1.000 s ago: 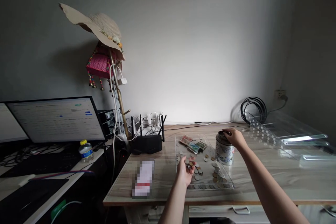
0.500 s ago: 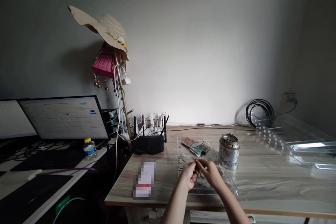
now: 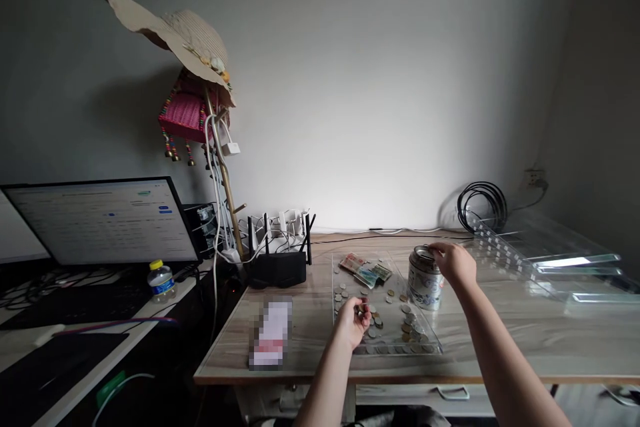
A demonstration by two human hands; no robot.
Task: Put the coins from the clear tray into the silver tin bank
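Observation:
My left hand (image 3: pixel 353 321) is half curled, palm up, over the clear plastic tray (image 3: pixel 395 349), with coins in its fingers. At the mouth of a patterned metal tin (image 3: pixel 425 282), my right hand (image 3: pixel 456 263) has its fingers pinched together; whatever they hold is hidden. Loose coins (image 3: pixel 407 321) lie scattered across the tray, silver and brassy ones mixed. Toward the tray's back rest a few folded banknotes (image 3: pixel 367 271), reddish and green. The tin stands upright beside the tray's right edge.
A black router (image 3: pixel 277 269) with antennas stands at the back left, near a blurred-out paper (image 3: pixel 271 333). Stacked clear plastic trays (image 3: pixel 550 273) and a coiled black cable (image 3: pixel 481 207) occupy the right. Farther left are a monitor (image 3: pixel 103 221) and a bottle (image 3: pixel 161 281).
My right hand has left my left hand and moved right to the tin's mouth. My left hand stays over the tray, now showing coins. The view has shifted slightly right.

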